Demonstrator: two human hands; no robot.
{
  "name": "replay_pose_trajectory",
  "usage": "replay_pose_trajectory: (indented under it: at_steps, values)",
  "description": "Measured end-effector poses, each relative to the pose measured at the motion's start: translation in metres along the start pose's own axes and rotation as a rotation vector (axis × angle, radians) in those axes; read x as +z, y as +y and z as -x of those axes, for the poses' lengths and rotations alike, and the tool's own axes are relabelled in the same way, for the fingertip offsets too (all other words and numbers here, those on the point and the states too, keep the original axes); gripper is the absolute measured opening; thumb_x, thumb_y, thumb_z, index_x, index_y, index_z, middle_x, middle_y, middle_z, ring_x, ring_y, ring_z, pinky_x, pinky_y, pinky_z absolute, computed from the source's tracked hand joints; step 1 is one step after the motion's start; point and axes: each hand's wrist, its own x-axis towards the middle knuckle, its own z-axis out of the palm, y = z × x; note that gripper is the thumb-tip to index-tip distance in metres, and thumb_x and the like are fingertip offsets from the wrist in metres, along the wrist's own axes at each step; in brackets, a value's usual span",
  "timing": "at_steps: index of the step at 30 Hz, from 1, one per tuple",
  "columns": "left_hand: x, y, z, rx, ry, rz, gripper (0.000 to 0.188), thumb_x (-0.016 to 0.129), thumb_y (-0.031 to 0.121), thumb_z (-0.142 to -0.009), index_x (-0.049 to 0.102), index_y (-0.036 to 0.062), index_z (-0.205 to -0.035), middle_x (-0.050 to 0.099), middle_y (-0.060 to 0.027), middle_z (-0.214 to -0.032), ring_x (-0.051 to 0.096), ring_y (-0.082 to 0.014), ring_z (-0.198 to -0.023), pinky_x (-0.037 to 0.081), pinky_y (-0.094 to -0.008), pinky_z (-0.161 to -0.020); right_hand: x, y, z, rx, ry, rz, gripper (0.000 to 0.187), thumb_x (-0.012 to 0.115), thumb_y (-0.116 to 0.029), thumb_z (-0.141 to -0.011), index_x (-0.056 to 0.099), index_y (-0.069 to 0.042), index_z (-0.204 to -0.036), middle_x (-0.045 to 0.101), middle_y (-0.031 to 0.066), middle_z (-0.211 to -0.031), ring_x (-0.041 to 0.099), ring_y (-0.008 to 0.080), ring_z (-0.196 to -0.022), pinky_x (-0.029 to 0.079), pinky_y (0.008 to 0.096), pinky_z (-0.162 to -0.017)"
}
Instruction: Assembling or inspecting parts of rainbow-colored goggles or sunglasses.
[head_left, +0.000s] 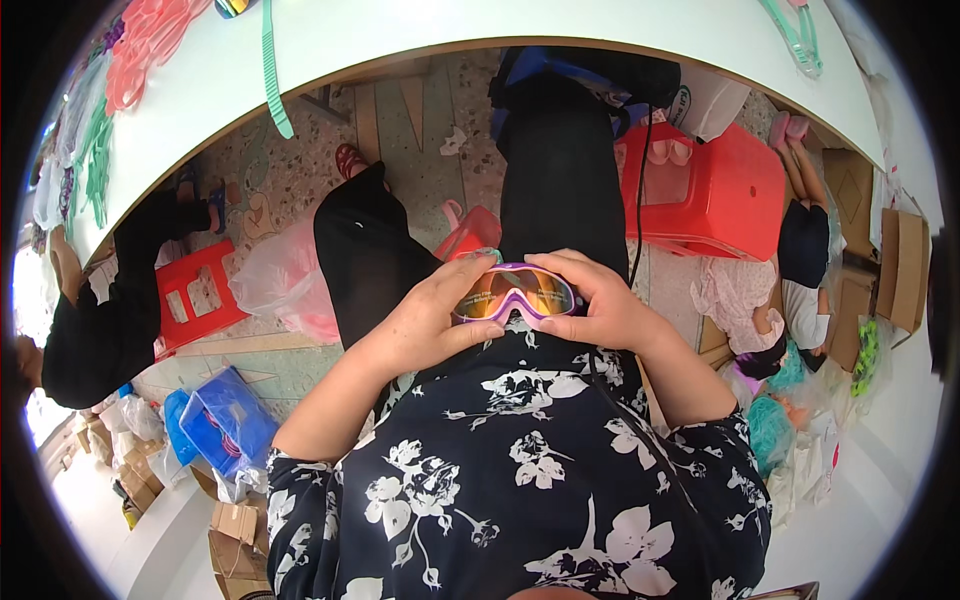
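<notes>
Centrally in the head view, swim goggles (548, 290) with a purple-and-white frame and amber mirrored lenses sit between both hands, above the person's lap. The left hand (440, 312) is clamped on their left end, and the right hand (604, 308) grips the right end, thumbs along the lower rim. A white desk (400, 25) curves across the top, with a green strap (272, 80) hanging over its edge at upper left and coral-pink straps (143, 50) farther left. A red plastic stool (735, 195) stands at upper right.
</notes>
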Motion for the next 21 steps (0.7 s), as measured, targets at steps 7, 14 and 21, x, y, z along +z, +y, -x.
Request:
replay_pose_trajectory:
  at_steps: [7,14,21]
  values:
    - [0.010,0.003,0.007,-0.060,0.033,0.151,0.067,0.073,0.027,-0.090,0.045,-0.0028,-0.143,0.056,-0.0211,-0.127,0.057,-0.0310,-0.118,0.045,-0.0377,-0.101,0.008,0.010,0.012,0.151,-0.056,-0.315,0.071,0.074,-0.017,-0.089,0.039,0.003,-0.148,0.054,0.0140,-0.138,0.053,0.0202,-0.126,0.041,0.0338,-0.107]
    - [0.021,0.012,0.005,-0.078,0.118,0.213,0.062,0.073,0.026,-0.090,0.048,-0.0038,-0.139,0.059,-0.0190,-0.115,0.060,-0.0279,-0.109,0.048,-0.0363,-0.094,0.031,0.000,0.015,0.249,0.138,-0.754,0.060,0.073,-0.013,-0.089,0.046,0.001,-0.140,0.056,0.0109,-0.132,0.054,0.0165,-0.122,0.041,0.0308,-0.106]
    - [0.040,0.014,-0.010,0.135,0.429,-0.187,0.053,0.073,0.014,-0.078,0.054,-0.0014,-0.125,0.060,-0.0183,-0.100,0.064,-0.0347,-0.086,0.052,-0.0401,-0.077,0.039,0.000,-0.004,-0.098,0.435,0.109,0.048,0.076,-0.014,-0.080,0.057,0.002,-0.121,0.067,0.0143,-0.104,0.067,0.0204,-0.092,0.054,0.0320,-0.081]
